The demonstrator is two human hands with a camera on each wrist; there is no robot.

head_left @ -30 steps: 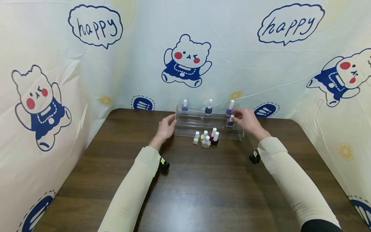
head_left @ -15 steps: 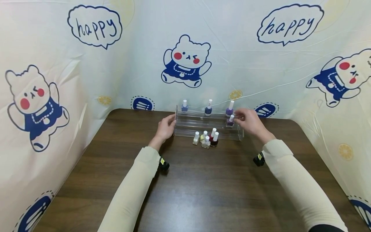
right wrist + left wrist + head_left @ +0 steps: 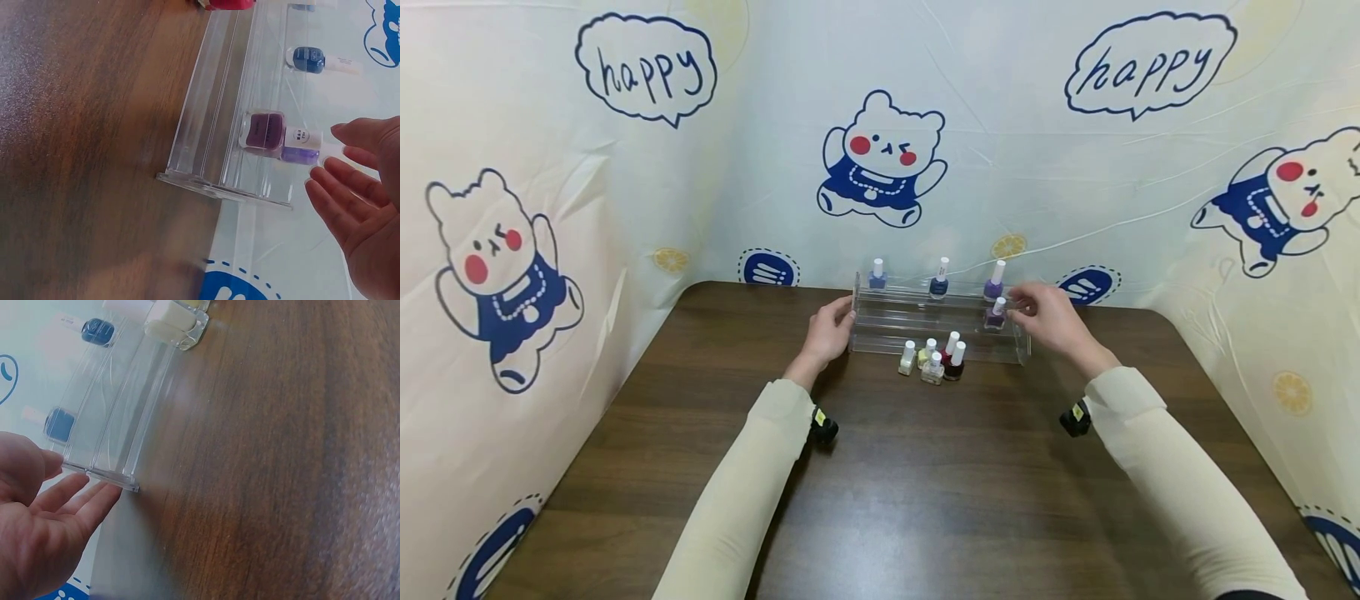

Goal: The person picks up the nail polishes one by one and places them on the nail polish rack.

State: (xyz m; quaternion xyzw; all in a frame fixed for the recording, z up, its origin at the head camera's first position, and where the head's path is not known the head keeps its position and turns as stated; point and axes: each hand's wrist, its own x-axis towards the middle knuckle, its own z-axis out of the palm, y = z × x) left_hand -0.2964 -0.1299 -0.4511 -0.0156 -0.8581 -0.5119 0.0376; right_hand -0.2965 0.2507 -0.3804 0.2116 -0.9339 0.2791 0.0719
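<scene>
A clear acrylic tiered rack [image 3: 917, 317] stands near the table's back edge. My left hand [image 3: 830, 333] touches its left end panel with relaxed fingers [image 3: 99, 506]. On the top tier are a light blue nail polish bottle [image 3: 877, 275], a dark blue one [image 3: 939, 279] and a violet one [image 3: 994, 282]. A dark purple nail polish bottle [image 3: 265, 131] sits one tier lower at the right end, in front of the violet one. My right hand [image 3: 1051, 317] is just right of these two, fingers parted and holding nothing; in the right wrist view a gap shows between fingertips and cap.
Several nail polish bottles [image 3: 932, 369] with white caps, pale, yellow, red and dark, stand clustered before the rack on the brown wooden table [image 3: 910, 500]. A printed curtain [image 3: 880, 50] hangs close behind the table and along both sides.
My right hand has released the dark purple nail polish bottle's cap and drawn a little to the right. The bottle stays on its tier. My left hand remains at the rack's left end.
</scene>
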